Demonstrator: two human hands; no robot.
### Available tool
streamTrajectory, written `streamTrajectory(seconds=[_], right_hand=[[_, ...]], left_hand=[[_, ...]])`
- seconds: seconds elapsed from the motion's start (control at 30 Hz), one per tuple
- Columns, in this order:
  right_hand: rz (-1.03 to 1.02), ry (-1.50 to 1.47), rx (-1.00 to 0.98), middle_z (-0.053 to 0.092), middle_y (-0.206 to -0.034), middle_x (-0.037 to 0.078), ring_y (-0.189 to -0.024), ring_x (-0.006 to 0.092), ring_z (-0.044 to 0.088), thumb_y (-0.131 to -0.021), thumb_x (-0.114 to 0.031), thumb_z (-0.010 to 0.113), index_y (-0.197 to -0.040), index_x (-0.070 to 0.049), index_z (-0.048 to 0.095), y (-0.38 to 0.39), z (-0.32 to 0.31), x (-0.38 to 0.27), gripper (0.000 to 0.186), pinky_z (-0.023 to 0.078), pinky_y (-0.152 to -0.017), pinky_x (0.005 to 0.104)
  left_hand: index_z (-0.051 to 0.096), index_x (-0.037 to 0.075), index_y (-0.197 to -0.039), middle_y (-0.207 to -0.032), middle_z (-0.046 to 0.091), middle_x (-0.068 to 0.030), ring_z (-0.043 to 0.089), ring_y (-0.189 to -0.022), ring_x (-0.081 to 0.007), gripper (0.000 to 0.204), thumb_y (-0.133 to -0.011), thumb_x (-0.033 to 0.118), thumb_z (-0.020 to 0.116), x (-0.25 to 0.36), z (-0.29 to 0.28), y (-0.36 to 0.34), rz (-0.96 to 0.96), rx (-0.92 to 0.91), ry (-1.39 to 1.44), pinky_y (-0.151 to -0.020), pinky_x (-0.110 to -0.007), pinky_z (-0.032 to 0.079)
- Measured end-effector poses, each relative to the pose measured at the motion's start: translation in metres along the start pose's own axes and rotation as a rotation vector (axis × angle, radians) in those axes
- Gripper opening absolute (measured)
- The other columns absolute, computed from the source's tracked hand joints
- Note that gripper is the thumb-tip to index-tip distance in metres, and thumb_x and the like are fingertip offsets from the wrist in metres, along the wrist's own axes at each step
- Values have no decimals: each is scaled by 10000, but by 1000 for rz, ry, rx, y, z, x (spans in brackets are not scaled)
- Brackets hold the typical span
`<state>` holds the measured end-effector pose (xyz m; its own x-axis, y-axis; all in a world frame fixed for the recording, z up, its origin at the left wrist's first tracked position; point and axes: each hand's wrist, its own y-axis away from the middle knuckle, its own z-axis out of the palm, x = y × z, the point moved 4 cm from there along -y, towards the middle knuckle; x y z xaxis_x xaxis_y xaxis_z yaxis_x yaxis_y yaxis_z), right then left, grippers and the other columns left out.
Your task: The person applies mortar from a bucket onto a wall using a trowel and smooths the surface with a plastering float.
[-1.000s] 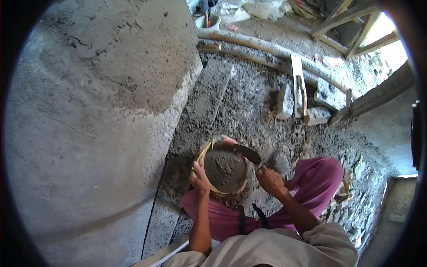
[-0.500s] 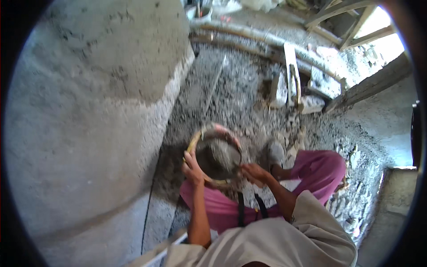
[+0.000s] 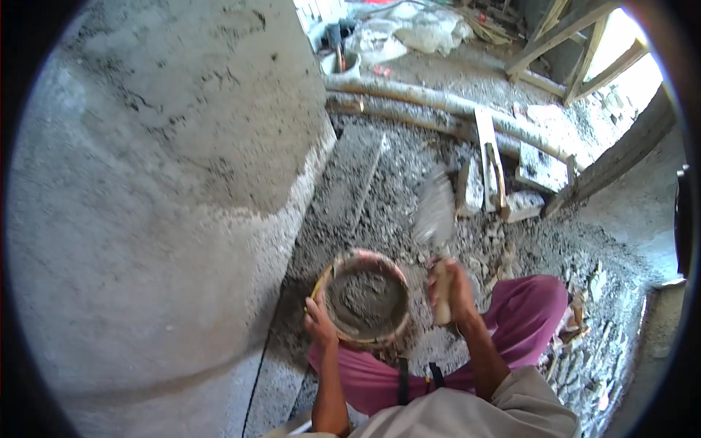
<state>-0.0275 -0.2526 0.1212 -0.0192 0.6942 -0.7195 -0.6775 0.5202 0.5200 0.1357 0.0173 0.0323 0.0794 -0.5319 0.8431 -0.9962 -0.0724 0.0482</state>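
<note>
My left hand grips the rim of a round, mortar-caked bucket, red and yellow at its edge, with wet grey mortar inside. Right of the bucket, my right hand is closed on the wooden handle of a trowel, whose motion-blurred blade points away from me over the rubble, outside the bucket. My legs, in pink trousers, are bent beside and below the bucket.
A plastered concrete surface fills the left. Bamboo poles, concrete blocks and a white board lie ahead. White sacks, a pail and a timber frame stand farther back. Rubble surrounds me.
The trowel went down into the bucket, then out and forward to the right, now held raised in my right hand. My left hand stays on the rim. The view has shifted slightly.
</note>
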Motion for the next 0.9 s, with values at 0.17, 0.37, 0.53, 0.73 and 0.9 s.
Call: streamTrajectory(seconds=[0.17,0.37,0.53,0.73,0.9], right_hand=[[-1026,153,408,610,-825,63,-559,113,555,-994,-346,529,-1135,-27,520,-19,19,-172,350,460,-473,257],[-1404,61,756,638,-866,90,-676,150,619,-969,-293,598,-1169,-44,478,-136,88,-213,342,505,-549,256],[-865,931,1,668,-903,173,-707,311,648,-910,-299,638,-1177,-32,551,-97,342,-129,388,517,-613,417],[-877,433,-936,651,-1032,213,-841,390,669,-875,-301,692,-1232,-74,507,80,319,-22,462,542,-722,448],[-381,1455,-247,679,-943,202,-841,401,674,-882,-331,628,-1273,-57,507,19,93,13,492,527,-726,492]], left_hand=[[653,-99,-1047,-920,668,-309,658,-882,-421,587,-1021,433,407,-3,-2,0,13,57,57,-750,-453,489],[629,-96,-1139,-1083,634,-333,622,-999,-445,672,-1008,508,365,-9,5,-3,-116,43,-57,-863,-462,475],[635,-75,-1122,-1005,666,-286,638,-964,-405,608,-1020,470,386,4,2,-1,-86,70,-66,-818,-432,481],[543,7,-1327,-1164,625,-276,607,-1082,-383,480,-1051,355,361,9,-4,6,24,-271,-584,-890,-405,478],[601,-23,-1217,-1088,661,-250,657,-971,-350,416,-1039,303,414,-1,2,9,113,-23,-91,-819,-369,511]])
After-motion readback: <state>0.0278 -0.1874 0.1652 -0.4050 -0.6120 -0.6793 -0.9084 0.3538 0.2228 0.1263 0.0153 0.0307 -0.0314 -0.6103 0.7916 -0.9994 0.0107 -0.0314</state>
